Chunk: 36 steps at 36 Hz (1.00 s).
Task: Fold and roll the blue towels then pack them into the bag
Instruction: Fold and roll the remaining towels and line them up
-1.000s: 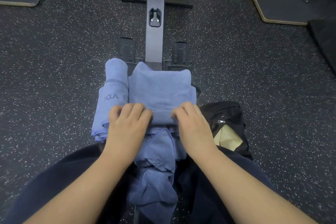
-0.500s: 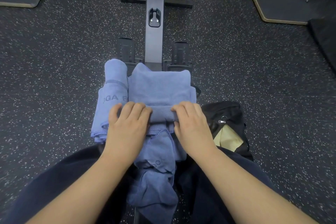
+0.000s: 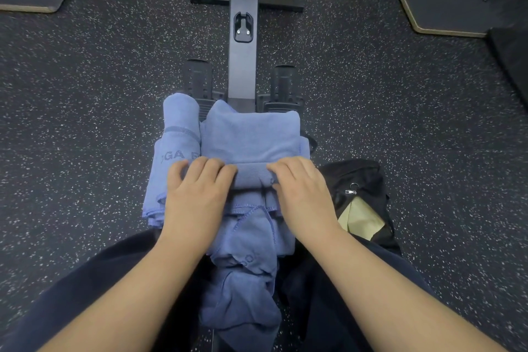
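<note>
Blue towel (image 3: 251, 137) on my lap, just left of black bag (image 3: 357, 180); roll now slightly farther up. My left hand (image 3: 197, 194) and right hand (image 3: 303, 194) curl fingers over its rolled edge, gripping.

The folded towel (image 3: 251, 134) lies straight ahead of the person, and all else sits round it. A rolled towel (image 3: 178, 134) touches its left side. The left hand (image 3: 197, 194) and right hand (image 3: 303, 191) rest on its near edge. A loose towel (image 3: 245, 274) hangs nearer than it. The bag (image 3: 360, 203) sits to its right, the rail (image 3: 243, 37) beyond it
</note>
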Motion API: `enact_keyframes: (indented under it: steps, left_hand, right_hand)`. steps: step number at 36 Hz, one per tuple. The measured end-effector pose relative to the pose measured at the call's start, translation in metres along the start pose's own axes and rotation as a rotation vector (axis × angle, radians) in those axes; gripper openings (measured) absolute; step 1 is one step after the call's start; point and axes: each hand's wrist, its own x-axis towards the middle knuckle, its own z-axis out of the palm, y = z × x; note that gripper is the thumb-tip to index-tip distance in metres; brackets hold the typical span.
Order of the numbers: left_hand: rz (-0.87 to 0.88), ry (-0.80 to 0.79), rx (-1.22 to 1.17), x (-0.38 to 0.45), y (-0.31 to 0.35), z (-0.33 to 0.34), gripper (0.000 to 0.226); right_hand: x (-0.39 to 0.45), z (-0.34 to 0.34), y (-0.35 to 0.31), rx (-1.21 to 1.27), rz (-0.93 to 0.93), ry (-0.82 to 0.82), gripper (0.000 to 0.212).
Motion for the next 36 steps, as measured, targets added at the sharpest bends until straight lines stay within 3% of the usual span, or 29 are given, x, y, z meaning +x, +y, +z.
enact_keyframes:
  steps: [11,16,27,36]
  left_hand:
    - [-0.003,-0.01,-0.014,0.006,-0.001,0.001,0.034]
    - [0.018,-0.028,-0.026,0.011,-0.003,0.003,0.034]
    - [0.109,-0.071,-0.258,0.02,-0.005,-0.004,0.034]
    - [0.099,-0.102,-0.144,0.021,-0.006,0.007,0.036]
  right_hand:
    - [0.004,0.0,0.002,-0.026,-0.026,0.034,0.044]
    - [0.009,0.003,0.004,-0.028,-0.031,0.055,0.031]
    - [0.02,0.0,0.007,-0.108,0.004,-0.133,0.051]
    - [0.022,-0.002,0.008,-0.074,-0.006,-0.132,0.05]
